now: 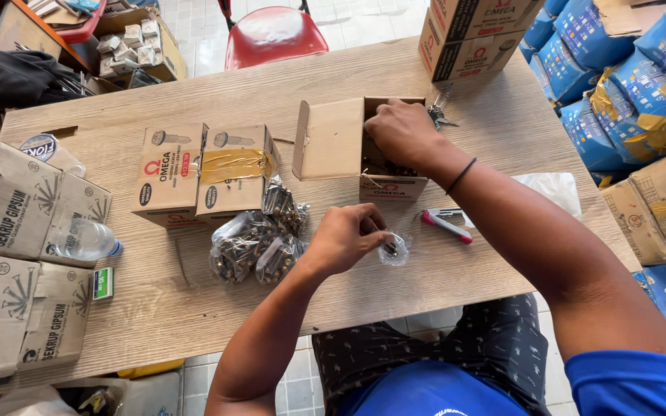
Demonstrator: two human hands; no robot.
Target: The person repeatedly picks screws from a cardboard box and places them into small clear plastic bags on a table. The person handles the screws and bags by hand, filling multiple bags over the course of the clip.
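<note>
The left hand [346,237] is curled, its fingers pinched on the mouth of a small clear plastic bag [395,250] that rests on the wooden desk [194,300] just in front of an open cardboard box [356,146], the landmark here. The right hand [404,132] reaches down into that open box, fingers bent and hidden among the contents, so whether it has hold of anything cannot be told; a thin black band circles its wrist. The open box is plain brown, with one flap standing up on its left side and a red and black label on its near face. Just right of the small bag, in front of the box, lies a pink-handled cutter [446,225], with a white plastic sheet [553,192] beyond it. To the left of the box, in front, sits a heap of filled clear bags [260,239] holding dark screws. Behind that heap, left of the open box, stand two closed brown cartons [202,173] with red and black labels and screw drawings, one crossed by yellow tape. Farther left lie a plastic water bottle [86,240] and flat stacks of pale brown boxes [17,254] with dark print. Behind the open box, at the far right corner of the desk, is a larger stacked carton [468,38], and to the right of the desk are blue sacks [626,69].
</note>
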